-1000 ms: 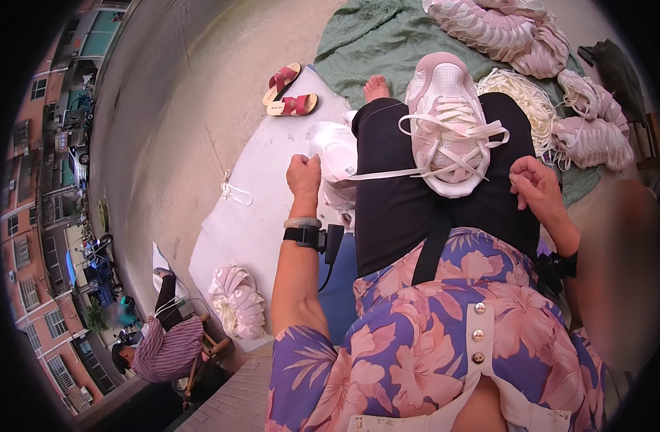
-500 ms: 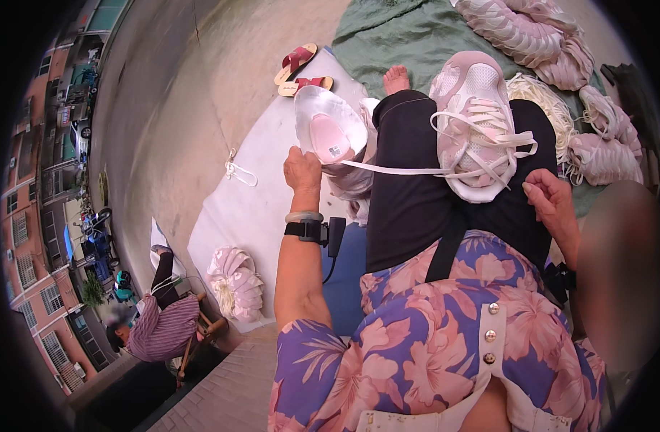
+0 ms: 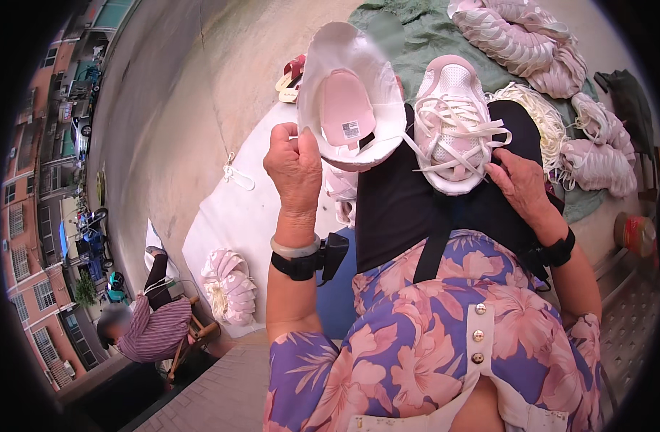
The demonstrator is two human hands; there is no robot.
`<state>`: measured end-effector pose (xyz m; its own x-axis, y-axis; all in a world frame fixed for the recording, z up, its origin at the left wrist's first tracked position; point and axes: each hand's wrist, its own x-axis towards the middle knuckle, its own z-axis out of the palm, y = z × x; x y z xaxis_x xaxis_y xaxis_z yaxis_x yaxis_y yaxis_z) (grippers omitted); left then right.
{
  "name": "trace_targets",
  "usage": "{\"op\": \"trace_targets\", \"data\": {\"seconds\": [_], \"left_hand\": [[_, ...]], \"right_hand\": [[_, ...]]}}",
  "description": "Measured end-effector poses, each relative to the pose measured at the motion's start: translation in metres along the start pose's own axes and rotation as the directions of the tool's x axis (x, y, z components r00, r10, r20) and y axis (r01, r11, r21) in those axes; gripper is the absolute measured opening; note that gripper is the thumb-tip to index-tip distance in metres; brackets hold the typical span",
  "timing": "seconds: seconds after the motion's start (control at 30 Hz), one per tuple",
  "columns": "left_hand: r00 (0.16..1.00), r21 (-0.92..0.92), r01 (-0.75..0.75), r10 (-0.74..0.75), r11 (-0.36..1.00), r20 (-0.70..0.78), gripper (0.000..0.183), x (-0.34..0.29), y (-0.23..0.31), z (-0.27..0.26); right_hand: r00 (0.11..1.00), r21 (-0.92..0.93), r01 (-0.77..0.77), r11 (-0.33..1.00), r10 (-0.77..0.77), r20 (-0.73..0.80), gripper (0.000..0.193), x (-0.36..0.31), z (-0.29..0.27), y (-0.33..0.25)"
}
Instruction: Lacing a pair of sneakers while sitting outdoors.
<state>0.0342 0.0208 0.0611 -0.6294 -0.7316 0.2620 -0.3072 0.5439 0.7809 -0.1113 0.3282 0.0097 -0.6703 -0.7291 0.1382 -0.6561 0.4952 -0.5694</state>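
Observation:
My left hand [image 3: 295,164] is closed on the lower left rim of a shoe upper [image 3: 312,86], raised and spread wide. Its white inside shows, with a pink padded tongue and a small printed label. On my dark-trousered lap lies a second, pink and white upper [image 3: 451,90], toe pointing away. White laces [image 3: 456,140] cross it loosely, with loops and ends hanging out. At its near right edge is my right hand [image 3: 521,183], fingers loosely curled, thumb and forefinger tips apart against the edge; I see nothing held in it.
Stacked uppers [image 3: 524,43] and a bundle of cream laces [image 3: 535,119] lie on a green cloth at the right. A nested stack [image 3: 229,288] lies on the white sheet at left. Red slippers [image 3: 290,75] are partly hidden. Another person [image 3: 157,327] sits at far left.
My left hand has raised the open upper toward me, and the lace stretched across to the lap upper has slackened. My right hand has moved left to the lap upper's edge.

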Motion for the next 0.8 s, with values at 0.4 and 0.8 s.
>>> {"op": "trace_targets", "data": {"seconds": [0.4, 0.8], "left_hand": [[0.881, -0.589, 0.461, -0.265, 0.663, 0.391, 0.065, -0.024, -0.019, 0.007], [0.427, -0.293, -0.756, 0.781, 0.585, 0.456, 0.058, -0.085, 0.063, 0.039]], "right_hand": [[0.997, -0.111, -0.066, 0.992, 0.070, 0.038, 0.032, 0.000, 0.004, -0.003], [1.000, -0.049, -0.019, 0.999, 0.018, -0.017, 0.031, -0.002, 0.008, 0.004]]}}
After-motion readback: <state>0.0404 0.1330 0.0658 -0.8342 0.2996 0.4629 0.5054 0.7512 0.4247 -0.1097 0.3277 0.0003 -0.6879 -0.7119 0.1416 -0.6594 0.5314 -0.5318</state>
